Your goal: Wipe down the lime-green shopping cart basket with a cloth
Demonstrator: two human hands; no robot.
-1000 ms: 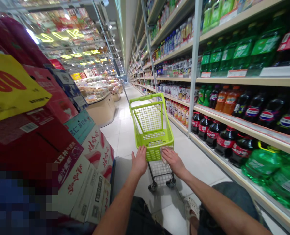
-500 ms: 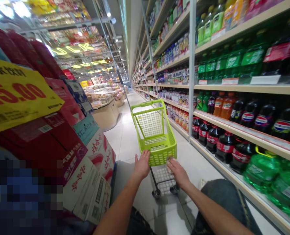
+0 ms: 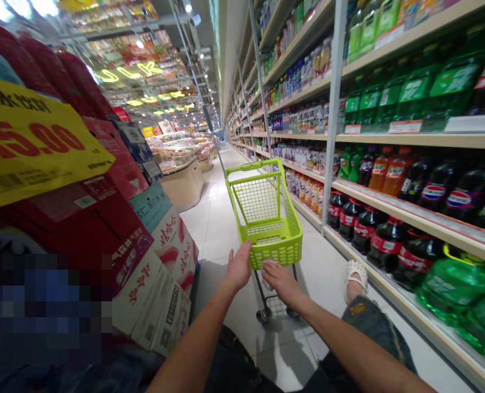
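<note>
A lime-green basket cart point(image 3: 275, 252) stands upright in the aisle in front of me, its near end toward me. My left hand point(image 3: 239, 266) rests against the near left corner of the basket, fingers stretched upward along it. Below the basket's near rim, my right hand point(image 3: 281, 281) presses a small pale wad point(image 3: 268, 275), perhaps a cloth or tissue, against the lower front wall. Black wheels point(image 3: 264, 314) on thin dark legs show under the basket.
Shelves of soda bottles point(image 3: 391, 240) line the right side. Stacked drink cartons point(image 3: 175, 240) and a yellow price sign point(image 3: 41, 144) stand close on the left. Farther up the aisle is a rounded display counter point(image 3: 183, 185). My foot in a white clog point(image 3: 357, 275) is at the right.
My right hand has moved left along the basket's near side with the pale wad. My left hand stays at the left corner. The white clog has come fully into view.
</note>
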